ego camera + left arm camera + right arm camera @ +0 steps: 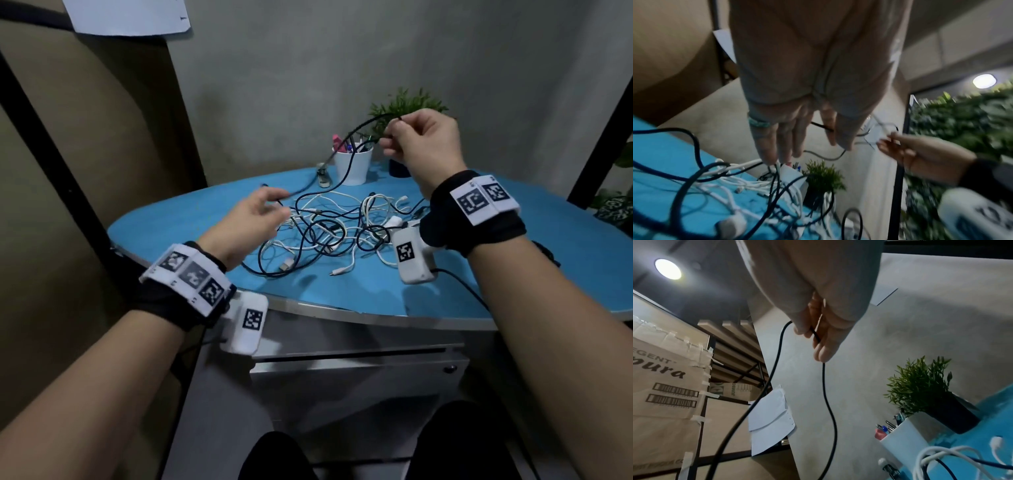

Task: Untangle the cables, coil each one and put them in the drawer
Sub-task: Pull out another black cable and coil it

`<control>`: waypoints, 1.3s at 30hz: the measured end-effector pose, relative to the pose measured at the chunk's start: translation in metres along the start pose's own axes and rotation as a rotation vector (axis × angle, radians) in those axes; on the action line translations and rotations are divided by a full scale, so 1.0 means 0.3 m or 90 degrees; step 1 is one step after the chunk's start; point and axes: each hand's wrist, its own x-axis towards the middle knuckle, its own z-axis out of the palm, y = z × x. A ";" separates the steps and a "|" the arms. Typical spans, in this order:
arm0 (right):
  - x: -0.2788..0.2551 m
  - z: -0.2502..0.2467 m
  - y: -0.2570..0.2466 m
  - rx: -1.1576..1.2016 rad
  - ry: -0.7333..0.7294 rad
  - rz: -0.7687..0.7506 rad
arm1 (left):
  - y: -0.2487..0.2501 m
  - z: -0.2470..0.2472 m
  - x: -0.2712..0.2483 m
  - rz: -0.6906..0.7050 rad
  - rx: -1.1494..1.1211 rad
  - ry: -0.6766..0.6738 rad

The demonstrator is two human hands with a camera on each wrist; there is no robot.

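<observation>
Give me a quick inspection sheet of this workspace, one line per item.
Surface: blue table, metal edge.
Job's things: tangle of white and dark cables on it; drawer below, closed.
Clutter: white pen cup, potted plant, stapler at the back.
Grippers: right hand pinches a raised black cable; left hand holds the same cable lower down.
Cables: none coiled.
Surroundings: grey wall, cardboard boxes.

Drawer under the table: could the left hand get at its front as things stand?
Probably not straight away: the left hand pinches the black cable above the table. The drawer front looks unobstructed.
</observation>
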 end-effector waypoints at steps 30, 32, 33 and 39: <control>-0.024 -0.225 0.059 -0.347 0.079 0.008 | 0.033 0.044 0.255 -0.040 0.683 -0.003; -0.019 -0.227 0.064 -0.361 0.094 0.006 | 0.042 0.012 0.261 -0.069 0.680 -0.045; -0.019 -0.225 0.065 -0.364 0.090 0.007 | 0.043 -0.002 0.263 -0.083 0.691 -0.079; -0.048 -0.175 0.060 -0.347 -0.029 0.010 | 0.124 0.023 0.201 0.035 0.641 0.026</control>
